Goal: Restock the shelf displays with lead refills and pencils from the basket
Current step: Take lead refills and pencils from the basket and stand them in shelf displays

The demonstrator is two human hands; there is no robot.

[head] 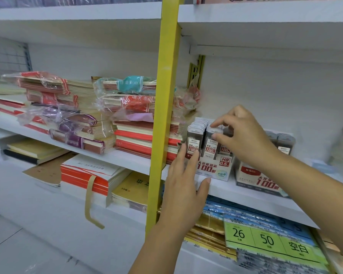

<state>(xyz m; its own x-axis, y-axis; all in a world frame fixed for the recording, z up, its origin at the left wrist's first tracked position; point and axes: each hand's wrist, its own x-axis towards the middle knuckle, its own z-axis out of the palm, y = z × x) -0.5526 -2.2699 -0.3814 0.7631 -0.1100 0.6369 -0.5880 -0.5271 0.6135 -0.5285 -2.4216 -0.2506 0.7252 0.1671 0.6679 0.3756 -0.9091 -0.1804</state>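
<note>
One wide-angle view, worn on the head, looks forward and slightly down from close in at a white flat shelf board [236,191], with a yellow metal upright post [166,95] running top to bottom near mid-frame.

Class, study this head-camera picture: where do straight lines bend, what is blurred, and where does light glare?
Head view: the wide lens leans the yellow post and slants the shelf board; head view: soft, even light, with glints on the plastic-wrapped notebooks; head view: the second display box at right blurs, while the lead refill case that the right hand pinches reads fairly sharp.
</note>
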